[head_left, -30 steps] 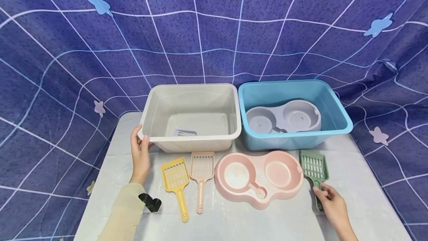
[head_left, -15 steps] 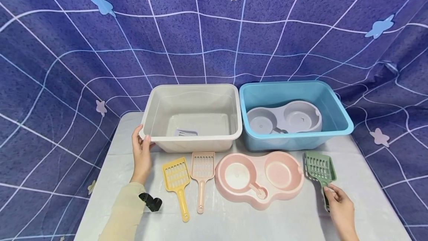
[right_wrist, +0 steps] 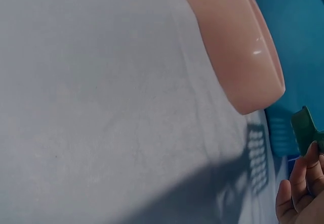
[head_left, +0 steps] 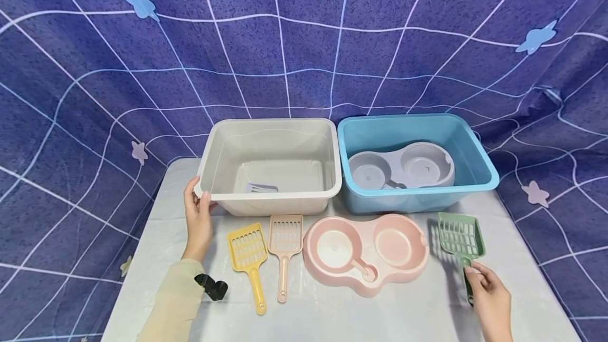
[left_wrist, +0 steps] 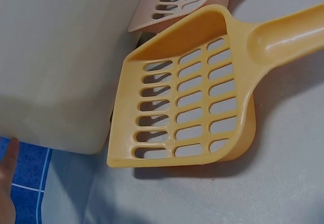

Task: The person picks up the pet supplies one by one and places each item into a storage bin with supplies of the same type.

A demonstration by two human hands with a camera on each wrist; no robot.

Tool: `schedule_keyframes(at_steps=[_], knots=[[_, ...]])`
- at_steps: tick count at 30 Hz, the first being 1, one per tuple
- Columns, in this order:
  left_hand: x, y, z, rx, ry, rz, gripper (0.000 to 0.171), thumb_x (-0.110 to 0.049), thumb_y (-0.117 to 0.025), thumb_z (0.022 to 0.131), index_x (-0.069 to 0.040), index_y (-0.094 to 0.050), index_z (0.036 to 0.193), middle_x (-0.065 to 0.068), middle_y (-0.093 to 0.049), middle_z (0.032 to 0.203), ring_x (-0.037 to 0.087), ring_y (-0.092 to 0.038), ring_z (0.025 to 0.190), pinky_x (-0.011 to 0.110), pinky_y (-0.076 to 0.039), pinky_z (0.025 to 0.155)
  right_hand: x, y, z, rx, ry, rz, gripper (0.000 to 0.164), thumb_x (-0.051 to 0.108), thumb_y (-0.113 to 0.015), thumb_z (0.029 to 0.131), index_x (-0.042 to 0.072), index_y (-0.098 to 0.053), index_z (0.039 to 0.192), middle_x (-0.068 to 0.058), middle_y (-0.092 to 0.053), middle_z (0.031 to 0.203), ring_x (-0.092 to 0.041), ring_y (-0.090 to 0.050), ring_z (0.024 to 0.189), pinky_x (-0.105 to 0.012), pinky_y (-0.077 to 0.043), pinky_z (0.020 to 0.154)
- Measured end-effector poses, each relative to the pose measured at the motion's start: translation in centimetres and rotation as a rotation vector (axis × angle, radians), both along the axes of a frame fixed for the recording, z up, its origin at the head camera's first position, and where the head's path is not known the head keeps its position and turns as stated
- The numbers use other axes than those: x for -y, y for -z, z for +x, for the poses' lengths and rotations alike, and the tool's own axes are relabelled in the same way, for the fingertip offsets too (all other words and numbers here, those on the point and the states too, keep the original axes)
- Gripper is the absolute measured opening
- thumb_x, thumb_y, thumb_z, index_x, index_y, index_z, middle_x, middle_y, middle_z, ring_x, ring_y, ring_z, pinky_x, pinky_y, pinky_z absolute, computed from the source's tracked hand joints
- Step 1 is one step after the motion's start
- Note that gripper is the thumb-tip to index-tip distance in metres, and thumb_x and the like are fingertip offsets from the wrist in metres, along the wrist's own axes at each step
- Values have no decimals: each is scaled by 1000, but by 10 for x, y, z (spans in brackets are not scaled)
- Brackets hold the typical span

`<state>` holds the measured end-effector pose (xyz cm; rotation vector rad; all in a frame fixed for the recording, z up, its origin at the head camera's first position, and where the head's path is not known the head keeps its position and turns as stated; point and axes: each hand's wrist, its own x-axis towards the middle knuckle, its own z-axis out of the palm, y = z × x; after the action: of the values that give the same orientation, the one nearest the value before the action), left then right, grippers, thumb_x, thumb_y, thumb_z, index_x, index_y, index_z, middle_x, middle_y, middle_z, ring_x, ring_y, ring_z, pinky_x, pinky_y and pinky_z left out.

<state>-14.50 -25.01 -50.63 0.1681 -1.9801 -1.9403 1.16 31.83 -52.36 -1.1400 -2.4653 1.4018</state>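
Observation:
My left hand [head_left: 198,223] holds the front left corner of a grey litter box [head_left: 275,202], thumb on the front and fingers at the left side. A small lilac slotted scoop [head_left: 261,189] lies inside that box. My right hand [head_left: 491,297] grips a green litter scoop [head_left: 461,234] by its handle, the slotted head raised off the table and casting a shadow. In the right wrist view only part of the green scoop [right_wrist: 305,129] shows. A yellow litter scoop [head_left: 248,247] and a pink litter scoop [head_left: 285,234] lie in front of the grey box.
A pink double pet bowl [head_left: 368,226] sits left of the green scoop. Behind it stands a blue litter box [head_left: 404,202] with a lilac double bowl [head_left: 394,162] inside. A blue patterned curtain [head_left: 304,41] hangs behind the table [head_left: 370,315].
My right hand has moved right with the green scoop, lifting it off the table beyond the pink bowl. My left hand stays on the grey box.

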Motion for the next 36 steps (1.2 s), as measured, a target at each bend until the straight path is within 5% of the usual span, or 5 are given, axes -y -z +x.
schedule_keyframes(at_steps=[15, 19, 25, 36], knots=[[-2, 1, 1, -2, -10, -40, 47, -21, -38, 108, -21, -28, 153, 10, -41, 137, 21, -50, 116, 33, -46, 95, 25, -14, 4, -41, -10, -77, 43, 32, -57, 101, 3, -55, 132, 18, -57, 75, 1, -48, 69, -14, -39, 59], [-1, 2, 0, -4, -11, -41, 47, -22, -38, 108, -21, -28, 153, 12, -40, 140, 15, -50, 115, 30, -46, 94, 35, -15, 6, -34, -66, -108, 41, 30, -56, 101, 3, -54, 132, 16, -58, 77, -4, -44, 63, -21, -37, 53], [-2, 2, 0, -7, -16, -48, 47, -23, -38, 108, -21, -29, 153, 12, -41, 140, 12, -50, 114, 28, -46, 93, 49, -16, 5, -76, -138, -154, 39, 24, -58, 101, -1, -54, 131, 13, -59, 82, 0, -51, 74, -13, -42, 63], [-2, 1, 0, 11, -26, -58, 46, -23, -37, 108, -24, -29, 153, 8, -42, 135, 22, -50, 116, 31, -46, 94, 75, -19, 3, -103, -240, -171, 36, 20, -62, 99, -1, -57, 129, 2, -66, 90, 1, -58, 81, -11, -46, 71]])
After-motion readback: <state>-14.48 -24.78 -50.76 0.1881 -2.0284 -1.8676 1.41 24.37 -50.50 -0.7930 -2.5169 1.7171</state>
